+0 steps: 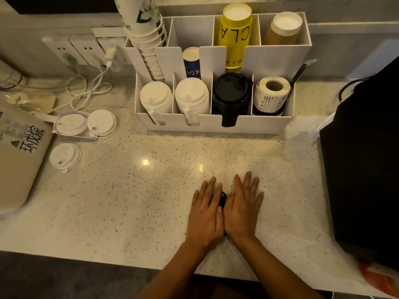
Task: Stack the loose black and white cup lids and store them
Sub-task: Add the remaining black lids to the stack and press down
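Observation:
My left hand (206,214) and my right hand (243,209) lie flat side by side on the speckled counter (129,201), fingers spread. A small black object (222,198) shows between them; I cannot tell what it is. Three loose white lids rest at the left: one (71,124) and another (101,123) on a small white tray, a third (64,156) nearer me. The white organizer (216,124) holds two stacks of white lids (155,98) (191,94) and a stack of black lids (231,91) in its front compartments.
A label roll (272,91) fills the organizer's right front slot. Paper cups, a yellow cup stack (235,33) and a brown one stand behind. A beige appliance (19,156) sits left, white cables (90,89) behind it, a black machine (364,169) at the right.

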